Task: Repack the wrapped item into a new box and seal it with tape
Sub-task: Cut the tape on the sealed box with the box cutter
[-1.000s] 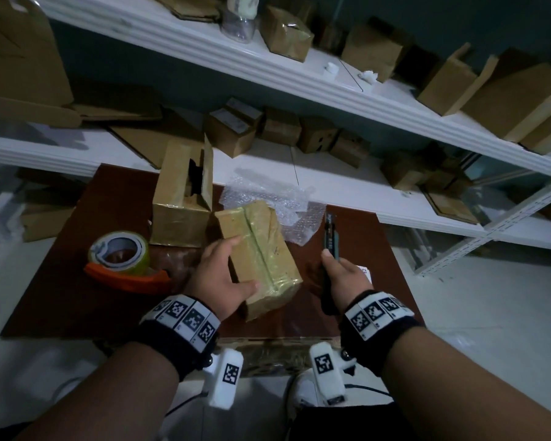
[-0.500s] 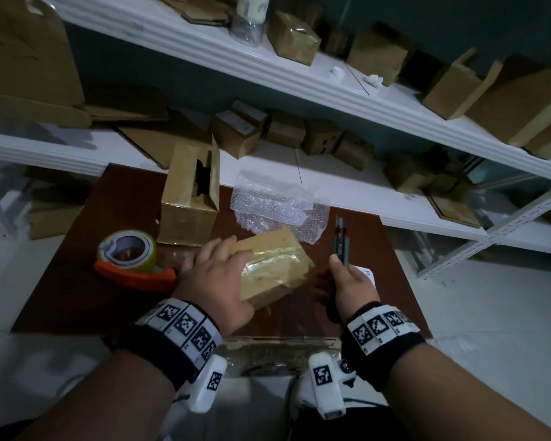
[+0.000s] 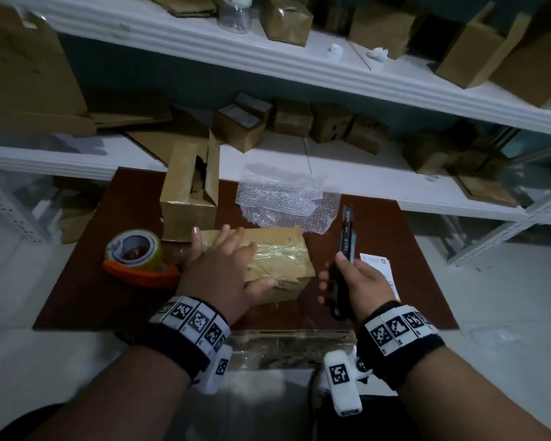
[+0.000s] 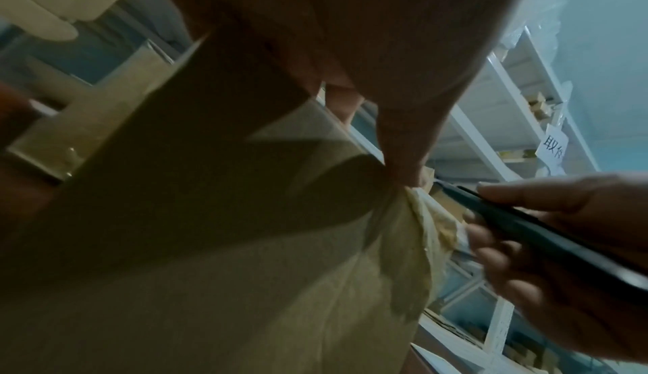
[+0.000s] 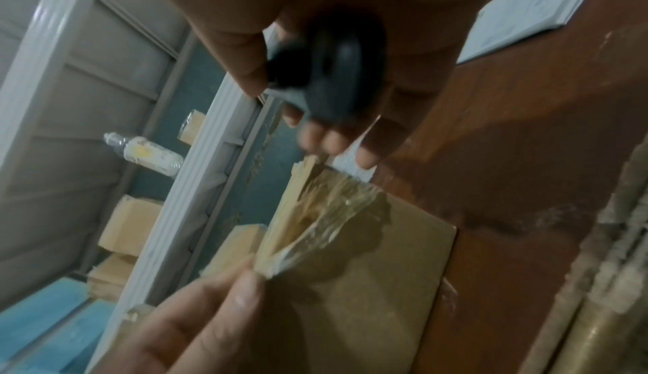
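- Cardboard, wrapped in shiny clear tape: the taped box (image 3: 280, 262) lies on its side on the reddish-brown bench (image 3: 86, 281), near the front edge, between the two hands.
- Left hand (image 3: 218, 275) lies over the left part of the taped box, fingers straight and spread across its top, thumb against the near face; its grip is flat and pressing, not curled round anything.
- From the left wrist view, the thumb tip touches the crumpled tape at the box's end (image 4: 413, 241).
- Right hand (image 3: 357, 281) holds a black utility knife (image 3: 347, 237) just right of the taped box; its grip is closed round the handle, thumb laid along the top, the tip pointing away from the person.
- The knife and the taped box are apart in the head view.
- An open cardboard box (image 3: 188, 195) stands behind the left hand, its flaps raised, just beyond the taped box.
- A sheet of bubble wrap (image 3: 283, 198) lies crumpled behind the taped box, right of the open box.
- A tape dispenser (image 3: 137, 259) with an orange base and a roll on it sits at the left, close to the left hand.
- A white paper slip (image 3: 379, 265) lies on the bench, partly under the right hand.
- White shelves (image 3: 331, 74) behind the bench carry many small cardboard boxes and flat cardboard sheets.
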Motion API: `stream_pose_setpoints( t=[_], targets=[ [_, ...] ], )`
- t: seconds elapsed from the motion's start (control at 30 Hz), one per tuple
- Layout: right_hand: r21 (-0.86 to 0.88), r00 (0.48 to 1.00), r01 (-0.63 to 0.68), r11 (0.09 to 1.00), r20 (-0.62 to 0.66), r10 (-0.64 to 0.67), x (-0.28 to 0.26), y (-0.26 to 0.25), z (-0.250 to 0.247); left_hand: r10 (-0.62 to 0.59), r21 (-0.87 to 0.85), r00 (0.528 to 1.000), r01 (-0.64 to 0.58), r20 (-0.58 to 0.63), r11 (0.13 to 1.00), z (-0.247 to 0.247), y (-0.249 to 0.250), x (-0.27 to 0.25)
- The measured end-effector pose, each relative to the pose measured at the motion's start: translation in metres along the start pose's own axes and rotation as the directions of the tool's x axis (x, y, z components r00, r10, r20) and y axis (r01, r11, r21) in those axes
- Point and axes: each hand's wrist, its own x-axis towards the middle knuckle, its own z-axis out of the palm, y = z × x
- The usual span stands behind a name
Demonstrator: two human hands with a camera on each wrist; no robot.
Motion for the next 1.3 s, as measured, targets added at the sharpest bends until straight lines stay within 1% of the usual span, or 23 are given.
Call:
stream_pose_setpoints(
  t=[0.07, 0.13, 0.2, 0.27, 0.33, 0.4, 0.47, 0.5, 0.53, 0.63, 0.7, 0.87, 1.03, 1.23, 1.3],
  targets=[
    [0.017, 1.0, -0.013, 1.0, 0.011, 0.013, 0.001, 0.003, -0.008, -0.006, 0.064, 0.999, 0.003, 0.045, 0.998, -0.005, 0.0, 0.0],
    [0.018, 0.998, -0.05, 0.999, 0.049, 0.049, 0.004, 0.01, -0.018, -0.034, 0.103, 0.994, 0.024, 0.1, 0.994, -0.011, 0.005, -0.003],
    [-0.016, 0.996, -0.04, 0.999, 0.079, 0.041, 0.004, 0.021, -0.028, -0.051, 0.141, 0.988, 0.031, 0.144, 0.99, -0.018, 0.016, 0.0],
    [-0.097, 0.993, 0.014, 0.995, 0.115, -0.003, 0.002, 0.029, -0.034, -0.079, 0.14, 0.99, 0.061, 0.121, 0.988, -0.024, 0.029, 0.009],
    [-0.16, 0.986, 0.072, 0.985, 0.161, -0.046, 0.002, 0.032, -0.04, -0.109, 0.085, 0.989, 0.101, 0.097, 0.991, -0.029, 0.04, 0.02],
    [-0.263, 0.978, 0.136, 0.955, 0.189, -0.088, 0.007, 0.03, -0.048, -0.087, 0.075, 0.98, 0.075, 0.177, 0.994, -0.029, 0.049, 0.032],
    [-0.403, 0.972, 0.19, 0.895, 0.203, -0.115, 0.015, 0.029, -0.058, -0.044, 0.133, 0.964, 0.009, 0.261, 0.991, -0.023, 0.054, 0.042],
    [-0.449, 0.97, 0.205, 0.87, 0.21, -0.12, 0.018, 0.03, -0.063, -0.023, 0.156, 0.962, -0.021, 0.272, 0.988, -0.017, 0.054, 0.046],
    [-0.464, 0.969, 0.205, 0.862, 0.218, -0.113, 0.021, 0.03, -0.067, 0.003, 0.162, 0.966, -0.047, 0.259, 0.986, -0.012, 0.052, 0.048],
    [-0.459, 0.967, 0.182, 0.87, 0.245, -0.073, 0.025, 0.028, -0.074, 0.117, 0.119, 0.982, -0.135, 0.149, 0.984, -0.001, 0.04, 0.049],
    [-0.469, 0.962, 0.185, 0.864, 0.265, -0.062, 0.024, 0.027, -0.079, 0.152, 0.082, 0.981, -0.162, 0.116, 0.983, 0.001, 0.034, 0.048],
    [-0.49, 0.951, 0.22, 0.844, 0.299, -0.075, 0.025, 0.028, -0.082, 0.189, 0.063, 0.977, -0.196, 0.102, 0.979, 0.004, 0.033, 0.049],
    [-0.563, 0.944, 0.24, 0.791, 0.327, -0.054, 0.029, 0.027, -0.079, 0.235, 0.07, 0.968, -0.241, 0.093, 0.968, 0.007, 0.032, 0.043],
    [-0.582, 0.945, 0.221, 0.782, 0.327, -0.023, 0.035, 0.03, -0.072, 0.264, 0.073, 0.959, -0.272, 0.107, 0.96, 0.01, 0.029, 0.043],
    [-0.591, 0.944, 0.24, 0.77, 0.326, -0.044, 0.036, 0.03, -0.071, 0.267, 0.076, 0.958, -0.276, 0.106, 0.958, 0.011, 0.027, 0.044]
  ],
)
